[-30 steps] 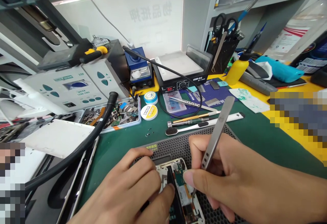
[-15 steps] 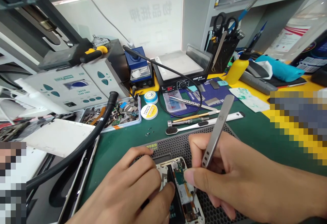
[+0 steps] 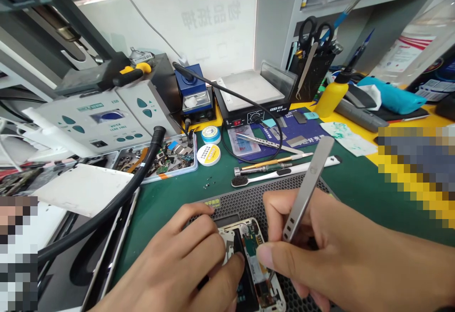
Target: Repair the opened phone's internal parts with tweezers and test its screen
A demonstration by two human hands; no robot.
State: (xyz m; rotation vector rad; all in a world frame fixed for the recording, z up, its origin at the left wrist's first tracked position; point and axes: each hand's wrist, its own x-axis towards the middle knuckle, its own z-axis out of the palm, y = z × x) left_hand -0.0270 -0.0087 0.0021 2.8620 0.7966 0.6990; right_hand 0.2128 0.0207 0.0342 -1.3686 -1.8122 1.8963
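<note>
An opened white phone (image 3: pixel 253 264) with its circuit board bare lies on a dark perforated mat (image 3: pixel 245 204) at the bottom centre. My left hand (image 3: pixel 181 269) presses down on the phone's left side, fingers curled over its edge. My right hand (image 3: pixel 334 250) pinches a pair of steel tweezers (image 3: pixel 305 191), whose tips reach down into the phone's inside, just right of the board. The tweezer tips are hidden behind my thumb.
A toothbrush (image 3: pixel 280 172), a brass-handled tool (image 3: pixel 270 165) and spare tweezers (image 3: pixel 266 142) lie behind the mat. Beyond stand a hot plate (image 3: pixel 250 96), a rework station (image 3: pixel 103 122), a parts tray (image 3: pixel 159 155), two round tins (image 3: pixel 208 154), a yellow bottle (image 3: pixel 329 98) and a black hose (image 3: pixel 117 198).
The tweezers have tilted a little further to the right and my right hand has shifted slightly lower over the phone. My left hand stays on the phone.
</note>
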